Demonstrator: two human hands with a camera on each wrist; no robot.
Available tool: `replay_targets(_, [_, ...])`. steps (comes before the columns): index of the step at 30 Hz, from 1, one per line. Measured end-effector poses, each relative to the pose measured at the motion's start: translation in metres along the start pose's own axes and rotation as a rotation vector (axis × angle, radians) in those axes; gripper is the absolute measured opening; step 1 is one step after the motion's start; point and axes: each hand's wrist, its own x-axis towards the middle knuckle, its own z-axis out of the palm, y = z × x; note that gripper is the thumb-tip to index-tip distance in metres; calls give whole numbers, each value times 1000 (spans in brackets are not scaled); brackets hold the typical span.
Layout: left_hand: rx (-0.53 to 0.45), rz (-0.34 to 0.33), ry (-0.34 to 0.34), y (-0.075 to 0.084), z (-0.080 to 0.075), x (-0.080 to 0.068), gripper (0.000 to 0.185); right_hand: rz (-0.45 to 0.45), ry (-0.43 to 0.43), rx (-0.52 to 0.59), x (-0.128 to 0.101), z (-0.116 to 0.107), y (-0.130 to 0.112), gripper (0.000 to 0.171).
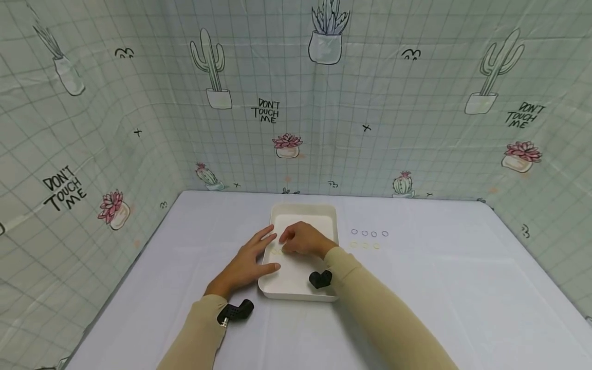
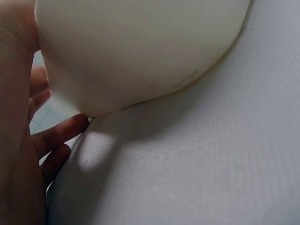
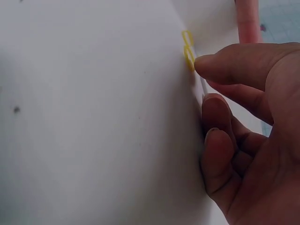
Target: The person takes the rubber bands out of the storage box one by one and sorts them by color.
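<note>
A shallow white tray (image 1: pixel 296 288) lies on the table, with two small thin yellow rings (image 1: pixel 274 252) inside near its left wall. My right hand (image 1: pixel 305 239) reaches over the tray, fingers bent. In the right wrist view, its thumb and index finger pinch at the edge of the nearer yellow ring (image 3: pixel 189 57); the other lies just beyond, end to end with it. My left hand (image 1: pixel 247 263) is at the tray's left side, fingers spread and thumb reaching over the rim. The left wrist view shows its fingers (image 2: pixel 63 133) beside the tray's outer wall (image 2: pixel 140 56).
Right of the tray, a row of several dark purple rings (image 1: pixel 365 233) lies behind a row of three yellow rings (image 1: pixel 365 245). A white cloth covers the table (image 1: pixel 439 277). Patterned fabric (image 1: pixel 370 103) hangs at the back and sides.
</note>
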Motion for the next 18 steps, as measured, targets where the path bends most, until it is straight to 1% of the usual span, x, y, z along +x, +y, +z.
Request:
replay_targets(4, [-9,14,4,0,-1,1,80,-34,9,-64,0,1,-1,12])
replay_targets(7, [-11,26,12,1,-1,1,79,-55,16,-93,-1,0,-1,11])
replay_targets(11, [-19,31,20,1,-2,2,79,-70,5,-102,-2,1,0,11])
replay_targets(15, [-33,26,12,1,-2,0,79,-87,-10,-109,-4,2,2,12])
replay_targets(18, [-29,19,9,1,-2,0,78,-91,0,-99,-6,1,4,11])
